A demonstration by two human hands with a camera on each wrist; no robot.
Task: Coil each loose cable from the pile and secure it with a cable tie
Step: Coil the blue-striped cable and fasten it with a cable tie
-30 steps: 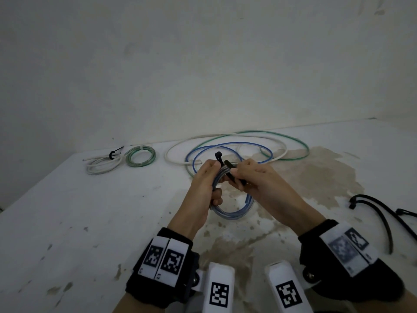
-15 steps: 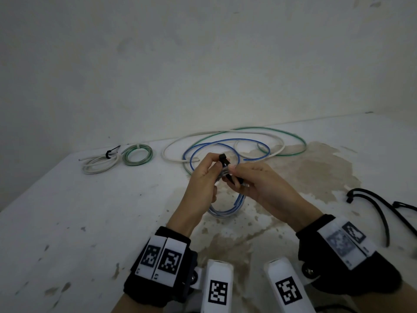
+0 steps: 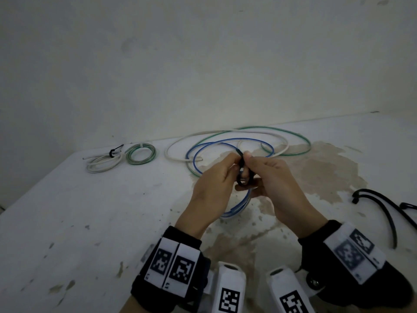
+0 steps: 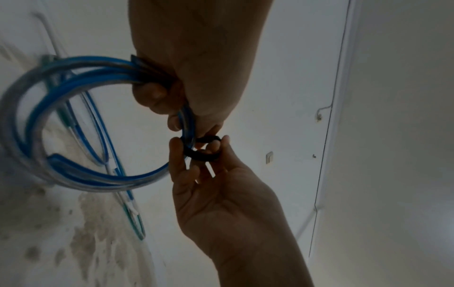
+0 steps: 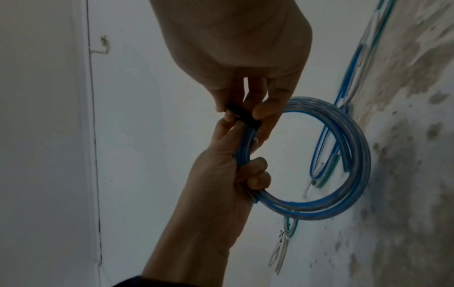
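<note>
Currently, a person sits at a stained white table [image 3: 67,222] and binds a blue coil [image 4: 81,124], held in the air just above the surface, in front of the chest. The left hand [image 3: 214,184] has its fingers curled round the bundled strands at one side of the coil. The right hand [image 3: 273,184] pinches a black tie [image 4: 202,148] that already forms a loose ring round those same strands, just beside the left fingertips. The two hands are close together, nearly touching.

Judging by what lies on the table, the job is roughly half done. Two finished bundles sit at the far left: a white coil [image 3: 102,162] with a black tie on it, and a green coil [image 3: 141,154] beside it. Still loose behind the hands are long white, green and blue cables [image 3: 237,141], sprawled in wide overlapping loops. Spare black ties [image 3: 381,206] lie well apart at the right edge.

The blue coil hangs downward from the hands, toward the table, its flat face turned roughly toward the person. The tie's ring crosses the strands at right angles, and its tail points up and away. The ring looks slack, so tightening probably remains.
</note>
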